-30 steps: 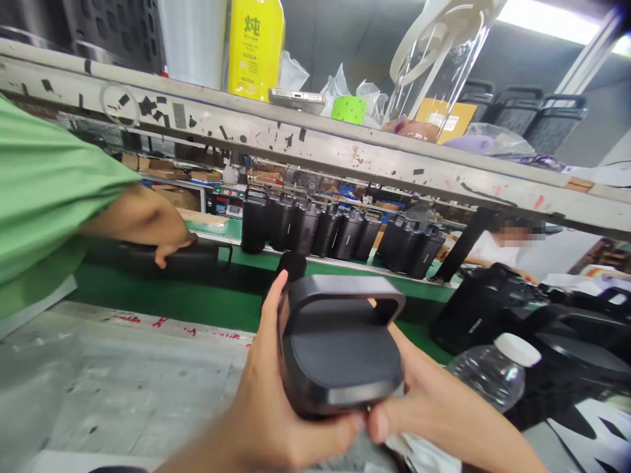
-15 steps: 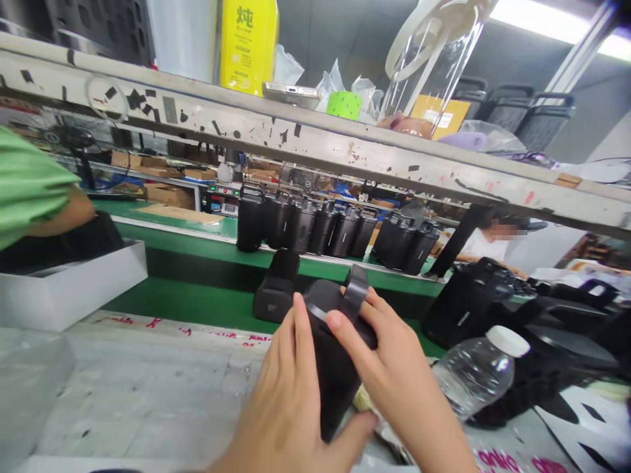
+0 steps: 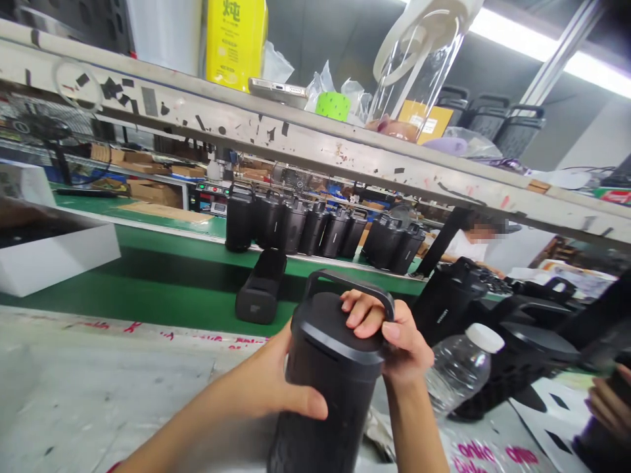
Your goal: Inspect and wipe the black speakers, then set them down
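A tall black cylindrical device with a carry handle [image 3: 328, 407] stands close in front of me, tilted slightly, its lower end cut off by the frame. My left hand [image 3: 276, 387] wraps its left side, the thumb across the front and the other fingers hidden behind. Under the arched handle, the fingers of my right hand [image 3: 394, 335] rest on the flat top, while the thumb presses the handle's right end. Just beyond lies a separate black elongated piece [image 3: 259, 295] on the green conveyor belt [image 3: 167, 289].
Several similar black devices [image 3: 296, 226] line the far side of the belt. A clear bottle with a white cap [image 3: 458, 368] and more black units [image 3: 444, 305] stand at right. An open white box [image 3: 73, 259] sits left. Overhead runs a shelf [image 3: 340, 154]. Another person's hand [image 3: 611, 401] shows at lower right.
The device has been turned so its handle now spans left to right. My right hand has moved under the handle, my left to the side. The green sleeve at left has gone from view.
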Motion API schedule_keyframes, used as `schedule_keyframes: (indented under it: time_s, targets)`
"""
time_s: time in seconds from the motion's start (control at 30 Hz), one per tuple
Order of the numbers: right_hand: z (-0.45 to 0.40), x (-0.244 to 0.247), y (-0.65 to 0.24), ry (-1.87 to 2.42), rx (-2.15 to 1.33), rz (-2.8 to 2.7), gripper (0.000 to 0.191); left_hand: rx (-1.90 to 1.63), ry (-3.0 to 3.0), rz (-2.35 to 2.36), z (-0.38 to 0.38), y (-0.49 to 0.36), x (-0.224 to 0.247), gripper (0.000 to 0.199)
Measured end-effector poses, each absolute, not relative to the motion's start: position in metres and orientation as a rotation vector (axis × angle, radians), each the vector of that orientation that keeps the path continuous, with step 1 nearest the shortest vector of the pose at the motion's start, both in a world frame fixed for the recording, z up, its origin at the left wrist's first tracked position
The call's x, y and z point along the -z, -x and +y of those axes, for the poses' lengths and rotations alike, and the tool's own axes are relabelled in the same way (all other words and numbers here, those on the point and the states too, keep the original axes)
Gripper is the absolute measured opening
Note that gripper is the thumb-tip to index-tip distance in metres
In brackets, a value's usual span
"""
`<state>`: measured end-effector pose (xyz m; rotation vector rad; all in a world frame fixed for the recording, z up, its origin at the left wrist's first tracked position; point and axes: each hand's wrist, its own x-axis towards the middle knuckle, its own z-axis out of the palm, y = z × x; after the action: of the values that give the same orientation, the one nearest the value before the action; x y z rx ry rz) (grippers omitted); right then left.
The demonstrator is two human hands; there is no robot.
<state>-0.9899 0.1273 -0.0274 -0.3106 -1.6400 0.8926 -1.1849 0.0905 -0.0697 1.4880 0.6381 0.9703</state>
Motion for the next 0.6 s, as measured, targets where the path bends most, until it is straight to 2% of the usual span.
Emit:
schedule_keyframes:
  time_s: [0.1, 0.23, 0.4, 0.53, 0.6]
  targets:
    - [0.12, 0.023, 0.988, 0.343, -0.896, -1.634, 0.022, -0.929, -1.385, 0.456, 0.086, 1.179, 0.065, 0.11]
    - [0.117, 0.016, 0.992, 0.745, -0.881, -1.574, 0.021, -1.003, -1.436, 0.56, 0.089, 1.179, 0.07, 0.099]
    - [0.121, 0.016, 1.013, 0.911, -0.922, -1.308, 0.031, -1.14, -1.341, 0.522, 0.098, 1.168, 0.107, 0.119]
    - [0.092, 0.01, 1.017, 0.807, -0.848, -1.288, 0.031, -1.315, -1.32, 0.332, 0.084, 1.152, 0.107, 0.108]
    - [0.08, 0.01, 1.012, 0.687, -0.828, -1.254, 0.027, -1.398, -1.399, 0.258, 0.075, 1.148, 0.094, 0.114]
